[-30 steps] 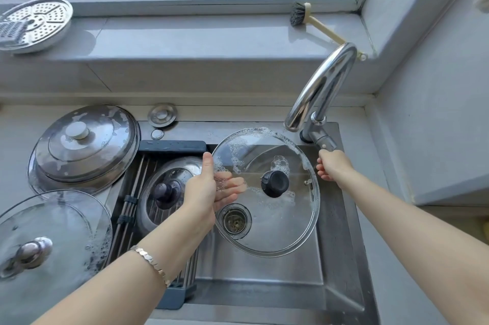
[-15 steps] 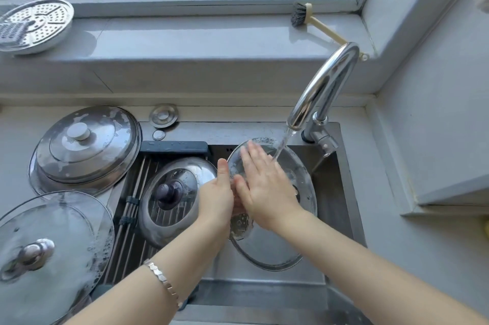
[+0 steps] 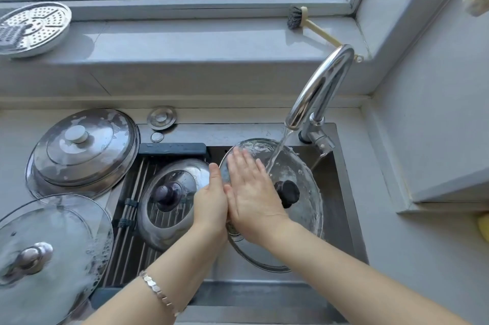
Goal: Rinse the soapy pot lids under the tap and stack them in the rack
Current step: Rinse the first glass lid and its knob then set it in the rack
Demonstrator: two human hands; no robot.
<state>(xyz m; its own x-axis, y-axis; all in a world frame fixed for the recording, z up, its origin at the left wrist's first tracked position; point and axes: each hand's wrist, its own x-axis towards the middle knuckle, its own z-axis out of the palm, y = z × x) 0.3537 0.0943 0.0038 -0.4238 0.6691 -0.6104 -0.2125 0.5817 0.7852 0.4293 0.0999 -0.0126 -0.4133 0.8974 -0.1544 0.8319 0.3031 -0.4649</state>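
The glass lid [image 3: 299, 166] is clear with a thin metal rim and a black knob [image 3: 289, 192]. It is wet all over, with water beading and sheeting on it. It hangs over the sink [image 3: 341, 192], right under the tap [image 3: 320, 89], and the stream lands on its upper half. It is tilted, with the knob face turned up and to the right. Its long axis runs from the far rim by the tap down to the near rim low in the basin.

The left hand [image 3: 211, 203] grips the left rim, thumb up along the edge (its fingers are hidden). The right hand [image 3: 251, 192] lies flat on the knob face, fingers straight, just beside the knob. The two hands touch side by side.

Another lid [image 3: 172, 203] lies on the rack [image 3: 132, 205], left of them.
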